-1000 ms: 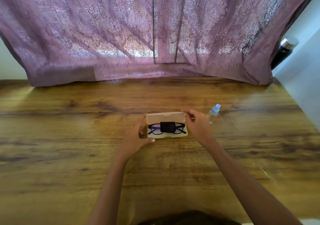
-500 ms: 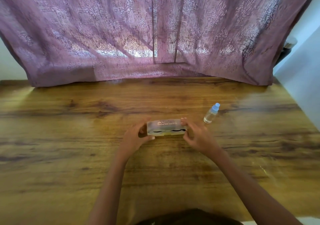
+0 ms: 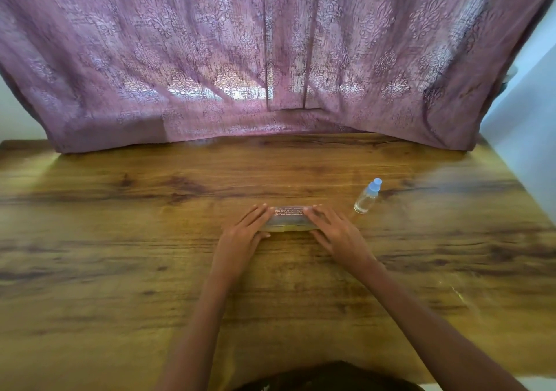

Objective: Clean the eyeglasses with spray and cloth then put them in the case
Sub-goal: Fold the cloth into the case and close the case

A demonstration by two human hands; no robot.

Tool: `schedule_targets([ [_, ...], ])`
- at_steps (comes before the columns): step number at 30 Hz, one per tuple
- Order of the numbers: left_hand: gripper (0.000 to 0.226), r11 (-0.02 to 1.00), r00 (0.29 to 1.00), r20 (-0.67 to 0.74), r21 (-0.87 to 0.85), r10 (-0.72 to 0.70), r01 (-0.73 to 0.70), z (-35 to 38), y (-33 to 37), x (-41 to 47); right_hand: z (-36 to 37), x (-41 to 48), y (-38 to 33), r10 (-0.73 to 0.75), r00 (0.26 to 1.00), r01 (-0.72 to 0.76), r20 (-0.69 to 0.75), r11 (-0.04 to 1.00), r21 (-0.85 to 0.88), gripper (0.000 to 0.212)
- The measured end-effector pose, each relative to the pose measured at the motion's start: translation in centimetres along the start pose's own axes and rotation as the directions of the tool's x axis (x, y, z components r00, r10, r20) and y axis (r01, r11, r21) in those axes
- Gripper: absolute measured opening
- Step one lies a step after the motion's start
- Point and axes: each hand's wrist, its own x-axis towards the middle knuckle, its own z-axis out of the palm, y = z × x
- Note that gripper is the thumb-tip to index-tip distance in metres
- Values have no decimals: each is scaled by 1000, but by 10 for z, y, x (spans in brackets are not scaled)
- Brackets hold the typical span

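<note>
A pale translucent glasses case (image 3: 289,219) with printed lettering on its lid lies closed on the wooden table (image 3: 120,270) at the centre. My left hand (image 3: 245,234) presses on its left end with straight fingers on the lid. My right hand (image 3: 335,232) presses on its right end the same way. The eyeglasses and the dark cloth are hidden inside the case. A small clear spray bottle (image 3: 367,196) with a light blue cap stands just right of the case, apart from my right hand.
A mauve patterned curtain (image 3: 270,59) hangs down onto the table's far edge. A pale wall (image 3: 526,119) runs along the right side of the table.
The case lid came down from open to closed, hiding the glasses and cloth. Both hands shifted from the lid's edges to lying flat on top of it.
</note>
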Motion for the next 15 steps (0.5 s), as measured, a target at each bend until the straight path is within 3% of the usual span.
schedule_targets([
  [10, 54, 999, 992, -112, 7, 52, -52, -1, 10, -4, -4, 0, -5, -3, 1000, 3, -12, 1000, 0, 47],
  [15, 54, 991, 998, -54, -137, -8, 1, -3, 4, -5, -8, 0, -5, 31, 999, -31, 8, 998, 51, 51],
])
